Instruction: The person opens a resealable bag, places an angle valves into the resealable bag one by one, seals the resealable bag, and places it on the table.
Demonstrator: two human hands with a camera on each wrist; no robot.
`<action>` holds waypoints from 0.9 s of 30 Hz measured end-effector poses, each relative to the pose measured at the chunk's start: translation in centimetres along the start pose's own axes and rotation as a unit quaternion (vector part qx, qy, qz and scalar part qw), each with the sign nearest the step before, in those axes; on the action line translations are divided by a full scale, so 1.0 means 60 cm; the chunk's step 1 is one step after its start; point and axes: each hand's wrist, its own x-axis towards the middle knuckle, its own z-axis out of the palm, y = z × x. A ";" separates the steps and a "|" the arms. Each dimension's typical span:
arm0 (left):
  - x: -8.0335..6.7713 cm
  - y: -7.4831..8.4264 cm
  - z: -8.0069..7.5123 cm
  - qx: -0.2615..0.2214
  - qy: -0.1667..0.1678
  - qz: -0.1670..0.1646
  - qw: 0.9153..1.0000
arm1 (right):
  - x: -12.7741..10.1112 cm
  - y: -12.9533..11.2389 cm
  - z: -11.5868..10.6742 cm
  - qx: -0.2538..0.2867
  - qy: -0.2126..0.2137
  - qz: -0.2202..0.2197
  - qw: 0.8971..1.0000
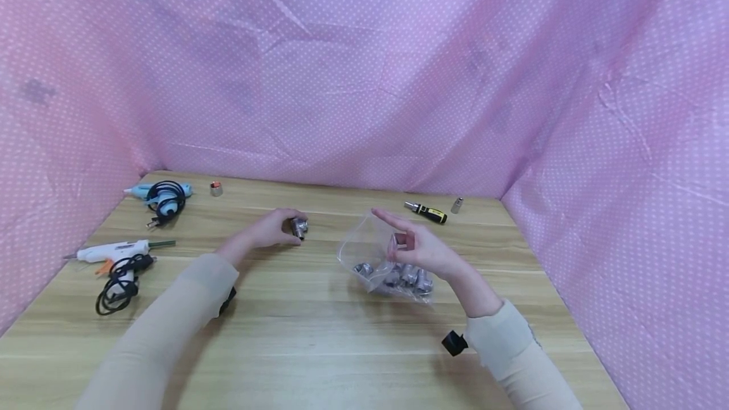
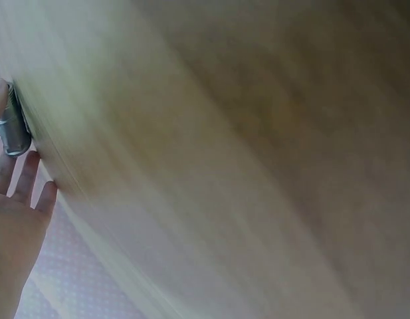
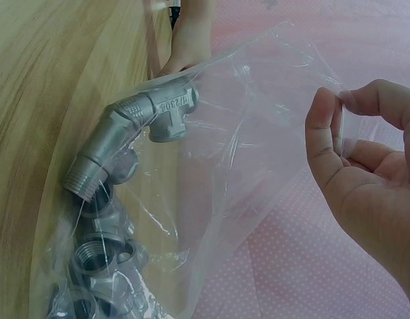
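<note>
Toward the back of the table, my left hand (image 1: 279, 228) holds a silver metal pipe fitting (image 1: 299, 227) between thumb and fingers. The left wrist view catches this fitting (image 2: 16, 126) only at its left edge. My right hand (image 1: 424, 248) pinches the rim of a clear plastic bag (image 1: 359, 242) and holds its upper part up; the fingers (image 3: 322, 126) grip the film in the right wrist view. Several threaded metal fittings (image 3: 98, 256) lie in the bottom of the bag, among them a tee-shaped one (image 3: 170, 109) with stamped marks.
At the left lie a blue glue gun (image 1: 165, 198) and a white glue gun (image 1: 114, 250), both with coiled black cords. A small metal piece (image 1: 216, 189) with orange on top stands at the back. A yellow-black screwdriver (image 1: 427, 212) and a small metal connector (image 1: 457, 205) lie back right. Pink dotted cloth (image 1: 364, 81) surrounds the table.
</note>
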 end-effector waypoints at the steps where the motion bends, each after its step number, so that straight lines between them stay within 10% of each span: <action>1: -0.001 0.000 0.000 -0.001 0.001 -0.002 1.000 | 0.000 0.000 0.000 -0.003 0.000 0.000 1.000; 27: -0.023 0.105 -0.036 -0.092 0.048 -0.034 0.994 | -0.002 -0.004 -0.001 0.001 0.000 0.005 1.000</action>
